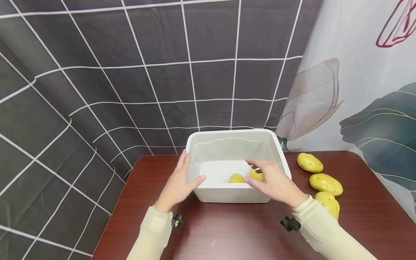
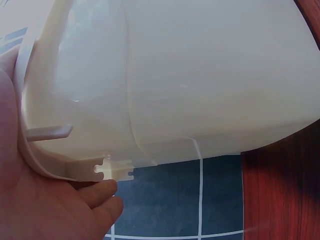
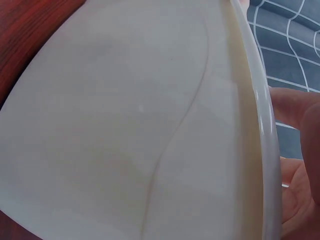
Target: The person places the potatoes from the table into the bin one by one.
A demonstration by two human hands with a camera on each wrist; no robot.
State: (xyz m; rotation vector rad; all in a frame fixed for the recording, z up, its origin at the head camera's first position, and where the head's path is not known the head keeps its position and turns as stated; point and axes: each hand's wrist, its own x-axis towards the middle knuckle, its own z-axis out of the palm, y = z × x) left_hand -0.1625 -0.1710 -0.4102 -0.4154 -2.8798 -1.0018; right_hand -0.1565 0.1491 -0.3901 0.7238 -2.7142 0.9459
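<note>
A white plastic bin [image 1: 232, 195] stands on the table, with two yellow potatoes [image 1: 236, 178] partly visible inside behind its front rim. My left hand [image 1: 178, 186] rests against the bin's left front corner, fingers stretched along the outer side and thumb over the rim. In the left wrist view those fingers lie beside the rim's underside. Over the right front rim, my right hand [image 1: 274, 181] reaches into the bin, its fingers bent loosely above the right-hand potato. A gap shows between thumb and fingers there, with nothing gripped. The right wrist view is mostly the bin's outer wall.
Three more yellow potatoes [image 1: 326, 184] lie on the dark red wooden table [image 1: 227, 231], right of the bin; the nearest is partly behind my right sleeve. A dark gridded cloth [image 1: 156, 83] hangs behind and at left. A pale patterned curtain [image 1: 360, 72] hangs at right.
</note>
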